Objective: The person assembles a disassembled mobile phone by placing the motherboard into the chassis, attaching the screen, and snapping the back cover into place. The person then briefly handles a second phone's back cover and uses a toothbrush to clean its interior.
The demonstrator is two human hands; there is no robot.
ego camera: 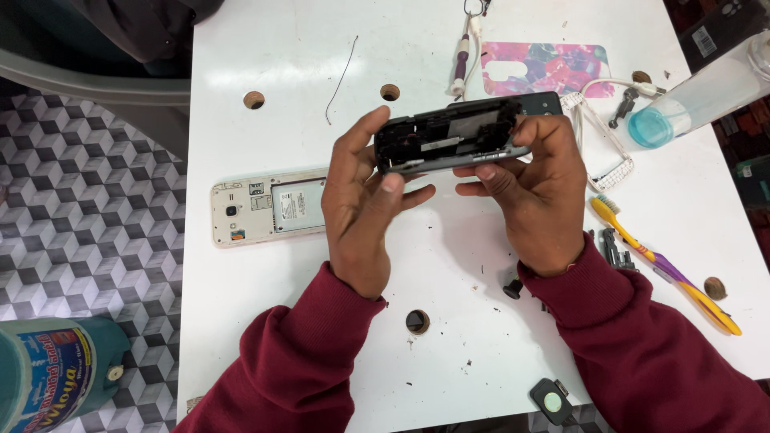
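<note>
We hold one dark phone frame (453, 136) in the air above the white table (449, 240), between both hands, its open inner side turned toward us. Its long axis runs left to right, slightly raised at the right end, so each hand takes one end. Our left hand (365, 208) clamps the left end, thumb pressed along the lower edge and fingers curled behind. Our right hand (533, 188) clamps the right end, fingers over the top edge and thumb beneath. Neither hand is nearer than the other; the frame sits squarely between them, touching both.

Just left of our left hand, on the table, lies one white phone (269, 210) with its back cover off, partly hidden by the wrist. Its long axis also runs left to right.

Further out we count one flowered phone cover (553, 68) beyond the frame, one toothbrush (662, 265) with a yellow and purple handle to the right, one clear bottle (702, 92) with a blue end, one thin loose wire (341, 76), and one small square black part (551, 401) near the front edge. We see four round holes in the tabletop. A blue-green can (52, 373) stands on the patterned floor.
</note>
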